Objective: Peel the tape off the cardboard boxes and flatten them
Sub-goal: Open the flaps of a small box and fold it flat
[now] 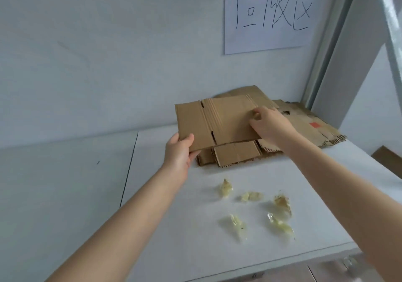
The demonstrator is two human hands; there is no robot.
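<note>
A flattened brown cardboard box (219,123) is held just above a stack of other flattened boxes (304,127) at the back of the white table (165,205). My left hand (179,151) grips its near left corner, thumb on top. My right hand (269,123) holds its right edge with fingers curled onto the top face. Several crumpled pieces of clear yellowish tape (280,223) lie on the table in front of the stack.
A paper sign with handwritten characters (269,14) hangs on the wall behind. A second table surface (61,184) adjoins on the left across a thin gap. A metal frame post (326,60) rises at the right, with floor beyond the table's right edge.
</note>
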